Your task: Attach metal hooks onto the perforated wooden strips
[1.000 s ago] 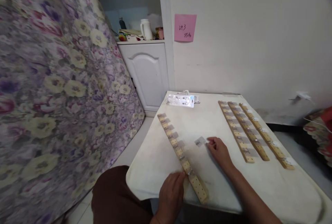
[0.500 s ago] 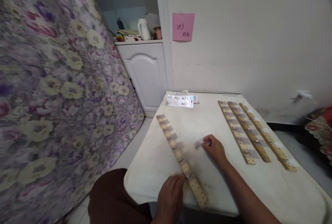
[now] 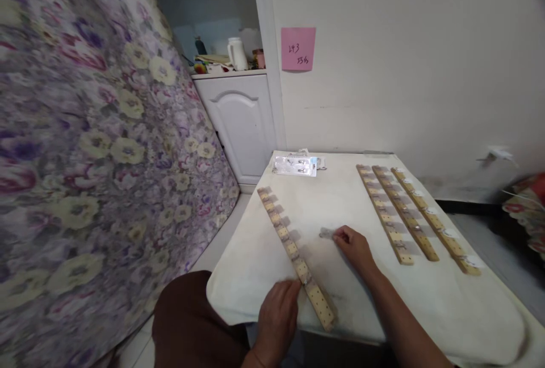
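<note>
A long wooden strip with holes lies slanted across the table, with small clear pieces and metal bits spaced along it. Beside its near part, my left hand has its fingers bent together, the tips touching the strip's left edge at a small metal piece. What those fingertips may hold is hidden. To the right of the strip, my right hand pinches a small translucent piece with a dark bit at its end, just over the tabletop. Its exact kind is too small to make out.
Several similar strips stand in a group at the right: a left one, a middle one and one with white pieces. Clear packaging lies at the table's back left. A floral curtain hangs at left; a wall is behind.
The small translucent piece in my right hand has turned to lie flatter. My left hand keeps its place at the strip. The whole view has shifted slightly.
</note>
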The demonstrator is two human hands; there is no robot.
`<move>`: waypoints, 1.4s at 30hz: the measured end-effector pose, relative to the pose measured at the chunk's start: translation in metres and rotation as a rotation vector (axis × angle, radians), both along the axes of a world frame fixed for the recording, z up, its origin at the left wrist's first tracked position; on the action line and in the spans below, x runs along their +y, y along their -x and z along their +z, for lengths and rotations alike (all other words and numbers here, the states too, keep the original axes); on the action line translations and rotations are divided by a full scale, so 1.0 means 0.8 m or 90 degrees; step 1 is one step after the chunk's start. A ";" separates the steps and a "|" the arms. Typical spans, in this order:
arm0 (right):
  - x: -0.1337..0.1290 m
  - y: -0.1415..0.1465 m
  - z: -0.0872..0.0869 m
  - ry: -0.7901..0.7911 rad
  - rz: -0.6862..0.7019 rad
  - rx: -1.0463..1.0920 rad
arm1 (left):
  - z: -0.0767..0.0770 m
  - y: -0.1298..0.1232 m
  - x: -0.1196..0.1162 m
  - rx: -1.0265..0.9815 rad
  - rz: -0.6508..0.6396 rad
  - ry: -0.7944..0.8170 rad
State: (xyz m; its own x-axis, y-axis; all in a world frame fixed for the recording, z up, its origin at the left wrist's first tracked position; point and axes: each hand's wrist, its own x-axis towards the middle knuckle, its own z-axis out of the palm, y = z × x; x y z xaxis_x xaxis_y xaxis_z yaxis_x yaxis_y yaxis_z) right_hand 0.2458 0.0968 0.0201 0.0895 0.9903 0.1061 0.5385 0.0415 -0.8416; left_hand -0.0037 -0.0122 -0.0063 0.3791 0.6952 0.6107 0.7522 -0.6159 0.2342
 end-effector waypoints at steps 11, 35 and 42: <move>-0.068 -0.015 0.008 0.103 0.125 0.263 | 0.015 0.003 -0.014 -0.176 -0.047 0.145; -0.133 0.034 0.020 0.209 0.197 0.161 | 0.021 -0.027 -0.047 -0.148 -0.056 0.185; -0.132 0.032 0.019 0.162 0.183 0.095 | 0.015 -0.021 -0.049 -0.127 -0.076 0.194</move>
State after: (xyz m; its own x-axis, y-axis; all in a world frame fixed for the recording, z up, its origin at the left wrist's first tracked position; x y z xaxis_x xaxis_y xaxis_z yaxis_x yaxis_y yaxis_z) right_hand 0.2198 -0.0090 0.0356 -0.1996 0.9699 -0.1392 0.4072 -0.0471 -0.9121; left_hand 0.0133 -0.0517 0.0059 0.3632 0.8145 0.4525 0.5999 -0.5760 0.5552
